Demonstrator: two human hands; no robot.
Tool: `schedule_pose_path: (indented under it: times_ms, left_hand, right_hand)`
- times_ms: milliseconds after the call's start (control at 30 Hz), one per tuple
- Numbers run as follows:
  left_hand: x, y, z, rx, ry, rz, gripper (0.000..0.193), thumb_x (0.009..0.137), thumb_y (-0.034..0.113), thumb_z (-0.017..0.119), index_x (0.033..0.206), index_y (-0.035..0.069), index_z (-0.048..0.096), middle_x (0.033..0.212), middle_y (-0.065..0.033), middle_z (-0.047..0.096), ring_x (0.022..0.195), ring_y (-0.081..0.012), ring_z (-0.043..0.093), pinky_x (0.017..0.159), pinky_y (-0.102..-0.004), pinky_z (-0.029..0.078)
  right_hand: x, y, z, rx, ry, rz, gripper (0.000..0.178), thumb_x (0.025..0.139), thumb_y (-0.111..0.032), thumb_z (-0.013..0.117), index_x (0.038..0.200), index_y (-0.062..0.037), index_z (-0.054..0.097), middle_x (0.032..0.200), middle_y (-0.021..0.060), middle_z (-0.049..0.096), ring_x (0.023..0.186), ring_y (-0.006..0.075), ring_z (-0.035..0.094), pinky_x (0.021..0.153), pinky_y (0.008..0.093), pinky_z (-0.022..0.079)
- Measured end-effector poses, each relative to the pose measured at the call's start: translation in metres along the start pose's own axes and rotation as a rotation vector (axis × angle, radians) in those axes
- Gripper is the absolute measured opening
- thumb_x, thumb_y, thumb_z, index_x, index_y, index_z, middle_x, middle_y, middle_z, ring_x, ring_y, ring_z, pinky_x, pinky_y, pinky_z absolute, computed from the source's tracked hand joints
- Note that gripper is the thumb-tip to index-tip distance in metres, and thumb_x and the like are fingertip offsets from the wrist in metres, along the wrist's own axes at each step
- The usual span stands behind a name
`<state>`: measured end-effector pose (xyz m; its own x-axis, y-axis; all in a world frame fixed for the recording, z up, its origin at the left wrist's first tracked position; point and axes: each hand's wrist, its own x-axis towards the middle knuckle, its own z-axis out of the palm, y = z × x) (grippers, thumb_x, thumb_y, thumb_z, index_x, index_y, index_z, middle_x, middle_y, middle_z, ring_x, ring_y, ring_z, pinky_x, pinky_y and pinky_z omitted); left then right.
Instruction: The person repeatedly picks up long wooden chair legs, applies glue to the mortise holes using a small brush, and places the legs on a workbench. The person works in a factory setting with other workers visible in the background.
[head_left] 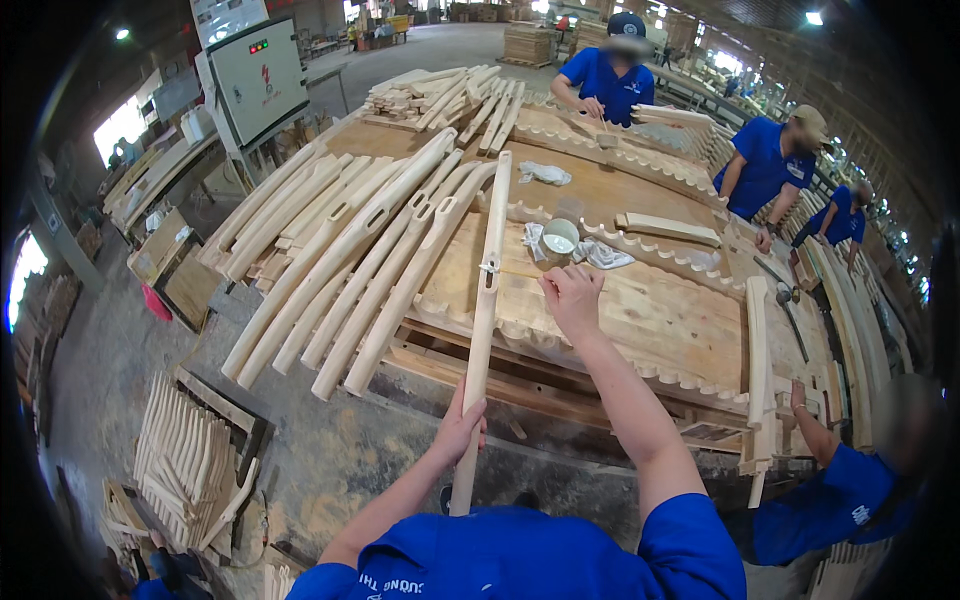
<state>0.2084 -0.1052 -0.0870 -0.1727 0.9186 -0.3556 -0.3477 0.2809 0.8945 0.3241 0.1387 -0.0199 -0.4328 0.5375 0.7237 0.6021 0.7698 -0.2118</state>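
My left hand (pixel 460 424) is wrapped round the lower part of a long pale wooden post (pixel 483 340), which slants up away from me over the bench edge. Slots are cut in the post's upper part. Between the fingers of my right hand (pixel 573 300) is a thin stick (pixel 521 272), pointing left. Its tip meets the post at a slot, where a whitish smear shows. Beyond the right hand stands a cup (pixel 560 236) with pale contents, beside crumpled white rags (pixel 603 254).
Slotted wooden posts (pixel 400 255) lie piled left of mine on the workbench (pixel 640 330). Scalloped wooden rails (pixel 640 245) run across it. Co-workers in blue shirts (pixel 610 85) stand at the far side and right. A control cabinet (pixel 258 80) stands at the far left.
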Motion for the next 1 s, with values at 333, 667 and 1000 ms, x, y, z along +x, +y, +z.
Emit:
schedule_pose_path:
  times_ms: [333, 667, 1000]
  left_hand:
    - [0.0, -0.002, 0.001, -0.017, -0.008, 0.011, 0.062, 0.096, 0.025, 0.043, 0.145, 0.029, 0.006, 0.067, -0.0034, 0.048, 0.046, -0.0112, 0.048, 0.041, -0.0261, 0.044]
    - [-0.001, -0.001, 0.0, -0.031, -0.013, 0.018, 0.067, 0.094, 0.025, 0.047, 0.146, 0.027, 0.004, 0.066, -0.0036, 0.047, 0.046, -0.0109, 0.047, 0.041, -0.0255, 0.043]
    - [-0.001, -0.004, 0.006, 0.117, 0.076, 0.09, 0.072, 0.092, 0.029, 0.049, 0.146, 0.017, 0.004, 0.074, -0.0082, 0.053, 0.047, -0.0129, 0.049, 0.044, -0.0267, 0.045]
  right_hand:
    - [-0.006, -0.001, -0.016, 0.101, -0.03, -0.004, 0.012, 0.08, -0.022, 0.064, 0.074, -0.0132, 0.058, 0.069, 0.0008, 0.056, 0.074, 0.0203, 0.054, 0.073, 0.0381, 0.03]
    - [-0.014, 0.002, -0.026, -0.032, -0.049, -0.089, 0.012, 0.079, -0.024, 0.064, 0.075, -0.014, 0.058, 0.07, 0.001, 0.056, 0.077, 0.0196, 0.053, 0.074, 0.0382, 0.03]
    - [0.097, -0.074, -0.053, -0.557, -0.266, -0.678, 0.008, 0.074, -0.014, 0.058, 0.076, -0.0089, 0.064, 0.079, 0.0048, 0.062, 0.09, 0.0201, 0.053, 0.088, 0.0349, 0.034]
